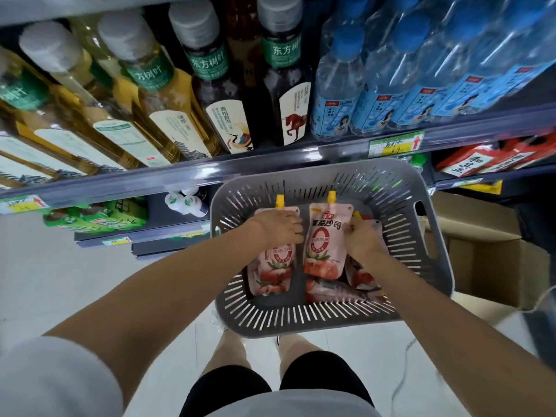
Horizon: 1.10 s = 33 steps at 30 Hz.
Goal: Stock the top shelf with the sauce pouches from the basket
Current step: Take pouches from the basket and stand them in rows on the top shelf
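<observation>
A grey slotted basket (427,236) stands on the floor in front of my legs, holding pink sauce pouches with yellow spouts. My left hand (278,227) is closed over the upper part of the left pouch (275,267). My right hand (362,239) grips the right edge of the middle pouch (325,245), which stands upright. Another pouch (359,273) lies partly hidden under my right wrist, and one more (337,291) lies flat on the basket's bottom. The top shelf is out of view.
A shelf edge (270,164) with price tags runs just beyond the basket, carrying tea bottles (222,94) and blue water bottles (391,79). Lower shelves hold green packs (96,218) and red packets (493,158). An open cardboard box (481,260) sits right of the basket.
</observation>
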Tool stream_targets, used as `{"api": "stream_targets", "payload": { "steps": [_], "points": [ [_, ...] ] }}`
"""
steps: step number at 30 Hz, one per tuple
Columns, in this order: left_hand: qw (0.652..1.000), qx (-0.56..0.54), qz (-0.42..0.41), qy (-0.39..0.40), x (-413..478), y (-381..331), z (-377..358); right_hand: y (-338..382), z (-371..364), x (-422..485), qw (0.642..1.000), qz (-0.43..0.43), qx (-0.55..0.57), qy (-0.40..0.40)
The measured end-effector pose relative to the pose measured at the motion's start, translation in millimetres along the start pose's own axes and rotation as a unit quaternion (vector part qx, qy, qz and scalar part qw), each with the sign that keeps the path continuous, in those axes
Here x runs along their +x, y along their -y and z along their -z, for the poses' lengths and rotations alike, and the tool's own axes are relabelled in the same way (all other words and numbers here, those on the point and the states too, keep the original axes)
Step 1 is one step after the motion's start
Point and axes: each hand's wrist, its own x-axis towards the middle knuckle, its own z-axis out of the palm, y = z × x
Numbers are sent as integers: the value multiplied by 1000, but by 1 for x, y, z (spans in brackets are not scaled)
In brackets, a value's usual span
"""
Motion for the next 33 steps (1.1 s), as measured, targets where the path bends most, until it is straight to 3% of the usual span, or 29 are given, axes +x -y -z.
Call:
{"api": "stream_targets", "payload": {
  "steps": [7, 10, 13, 15, 19, 24, 31, 33],
  "points": [
    [997, -47, 49, -26, 8, 0, -31, 8, -7, 31, 995, 22, -35, 87],
    [992, -82, 99, -8, 7, -15, -44, 12, -25, 34, 997, -29, -37, 65],
    [986, -87, 144, 16, 13, -29, -52, 10, -49, 24, 991, 8, -135, 1],
    [977, -114, 179, 35, 15, -36, -55, 14, -63, 14, 986, 41, -159, 31],
    [944, -210, 253, 28, 8, -47, -50, 25, -82, 7, 977, 22, -188, 101],
    [867, -331, 373, 3, -2, -54, -39, 32, -86, 23, 976, -30, -206, 64],
    [689, -537, 484, -43, 4, -65, -48, 41, -77, 32, 975, -88, -197, 52],
    [662, -555, 500, -56, 13, -68, -48, 36, -66, 33, 978, -108, -170, 54]
  ]
}}
